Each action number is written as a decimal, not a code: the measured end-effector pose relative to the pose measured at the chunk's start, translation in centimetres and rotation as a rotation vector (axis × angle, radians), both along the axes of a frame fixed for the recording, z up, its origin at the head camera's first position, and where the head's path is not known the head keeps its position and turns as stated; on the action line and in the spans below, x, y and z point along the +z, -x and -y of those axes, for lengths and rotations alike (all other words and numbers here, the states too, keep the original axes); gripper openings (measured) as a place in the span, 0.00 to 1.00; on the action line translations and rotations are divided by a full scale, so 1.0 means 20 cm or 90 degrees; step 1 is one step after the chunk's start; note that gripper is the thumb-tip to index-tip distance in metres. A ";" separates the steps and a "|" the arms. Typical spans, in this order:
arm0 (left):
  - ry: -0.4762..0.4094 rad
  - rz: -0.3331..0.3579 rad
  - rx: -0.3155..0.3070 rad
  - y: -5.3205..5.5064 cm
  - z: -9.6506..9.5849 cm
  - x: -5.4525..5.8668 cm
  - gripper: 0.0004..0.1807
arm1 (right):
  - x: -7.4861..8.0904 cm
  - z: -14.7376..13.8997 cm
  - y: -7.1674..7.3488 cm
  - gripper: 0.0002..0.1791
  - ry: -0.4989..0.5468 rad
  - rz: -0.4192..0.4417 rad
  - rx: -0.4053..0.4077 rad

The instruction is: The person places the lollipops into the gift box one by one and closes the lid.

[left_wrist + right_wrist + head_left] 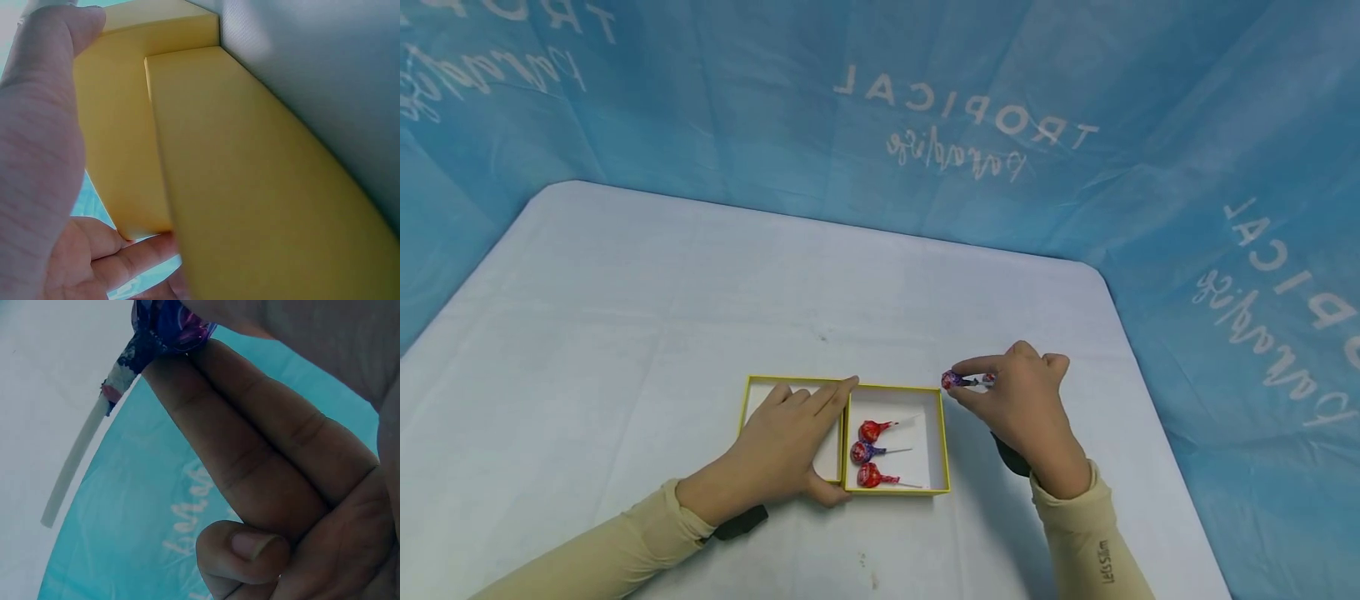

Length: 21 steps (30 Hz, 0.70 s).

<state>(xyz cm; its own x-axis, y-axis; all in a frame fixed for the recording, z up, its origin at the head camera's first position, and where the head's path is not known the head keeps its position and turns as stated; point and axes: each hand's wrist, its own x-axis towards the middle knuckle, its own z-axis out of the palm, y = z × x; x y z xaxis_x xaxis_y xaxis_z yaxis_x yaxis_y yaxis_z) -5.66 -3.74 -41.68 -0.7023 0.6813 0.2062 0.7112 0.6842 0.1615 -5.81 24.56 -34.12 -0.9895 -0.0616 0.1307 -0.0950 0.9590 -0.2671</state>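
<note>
Two shallow yellow-rimmed box halves with white insides lie side by side. Inside the right box half [934, 417] are two red-wrapped lollipops, one at the top [869, 431] and one at the bottom [868, 476], with a purple lollipop [861, 452] between them; their white sticks point right. My left hand [782, 446] reaches across the left box half [829, 454], gripping where the halves meet, thumb at the near wall and fingers at the far wall. Beyond the right half's upper right corner, my right hand [1018, 404] pinches another purple lollipop [165, 328] by its wrapped head.
A white cloth [715, 275] covers the table beneath the boxes. Blue printed curtains [775, 108] rise along the table's back and sides.
</note>
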 end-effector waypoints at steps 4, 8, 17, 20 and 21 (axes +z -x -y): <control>0.008 -0.002 0.002 0.00 0.00 0.00 0.73 | 0.01 0.05 -0.01 0.10 -0.019 -0.004 0.022; 0.014 -0.003 0.003 0.00 0.00 0.00 0.73 | 0.03 0.10 -0.01 0.10 -0.044 -0.011 0.052; 0.017 0.014 0.004 0.00 0.00 0.00 0.73 | 0.03 0.21 0.01 0.10 -0.087 -0.021 0.128; 0.017 0.012 0.005 0.00 0.00 0.00 0.73 | 0.02 0.24 0.01 0.08 -0.091 -0.019 0.143; 0.015 0.012 0.005 0.00 0.00 0.00 0.73 | 0.02 0.25 0.01 0.08 -0.092 -0.018 0.147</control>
<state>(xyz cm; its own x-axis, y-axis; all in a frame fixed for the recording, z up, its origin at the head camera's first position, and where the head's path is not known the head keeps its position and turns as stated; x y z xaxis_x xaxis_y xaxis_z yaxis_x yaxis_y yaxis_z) -5.66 -3.79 -41.76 -0.7109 0.6806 0.1772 0.7031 0.6933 0.1578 -6.06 19.56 -33.71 -0.9432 -0.3050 0.1319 -0.3209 0.9391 -0.1231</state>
